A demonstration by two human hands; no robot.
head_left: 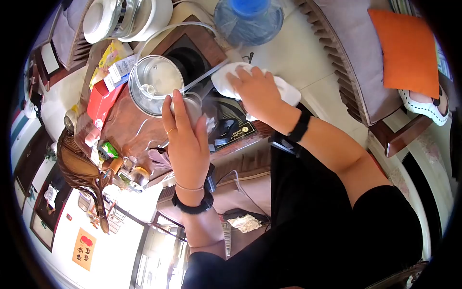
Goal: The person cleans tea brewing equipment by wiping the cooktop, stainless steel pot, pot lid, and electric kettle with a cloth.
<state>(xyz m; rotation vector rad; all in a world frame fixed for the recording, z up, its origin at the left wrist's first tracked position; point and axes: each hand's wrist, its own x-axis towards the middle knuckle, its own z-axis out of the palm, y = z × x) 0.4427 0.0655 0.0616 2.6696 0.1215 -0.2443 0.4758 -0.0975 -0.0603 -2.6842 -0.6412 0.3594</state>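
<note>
My left hand is over the wooden table, fingers stretched out beside a round glass lid. Beneath its fingers is a pale round object, partly hidden, so I cannot tell whether the hand grips it. A clear tube loops over the lid and the table. My right hand lies on a white cloth-like item at the table's right edge, its fingers bent over it. Between the hands sits a dark tray with small items.
A large water bottle with a blue cap stands beyond the table. Left are a red box, yellow packets and a brown bag. A white appliance is at the top. An orange cushion lies on the sofa.
</note>
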